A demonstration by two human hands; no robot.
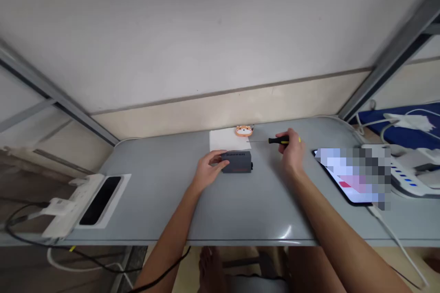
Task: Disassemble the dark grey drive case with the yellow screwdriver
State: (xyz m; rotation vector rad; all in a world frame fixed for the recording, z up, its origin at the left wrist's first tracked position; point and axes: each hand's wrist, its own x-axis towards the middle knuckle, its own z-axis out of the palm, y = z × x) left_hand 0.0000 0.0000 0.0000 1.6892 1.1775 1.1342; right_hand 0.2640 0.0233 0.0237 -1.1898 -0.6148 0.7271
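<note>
My left hand (209, 168) grips the left end of a dark grey box-shaped device (237, 163) with a row of vent slots along its upper face and a small black knob or connector on its right side. In my right hand (293, 149) is a screwdriver (279, 140) with a black and yellow handle. Its thin shaft points left, above the table and past the device's upper right corner, apart from the device. Behind the device lies a white sheet of paper (223, 138), and an orange animal-face case (244, 131) sits at its right.
A tablet (338, 178) with a lit screen and a white cable lies at right, beside a white power strip (409, 183). At left, a black-screened phone (101, 200) rests near another power strip (74, 203) with cables. Metal posts and a wall bound the grey table (154, 183).
</note>
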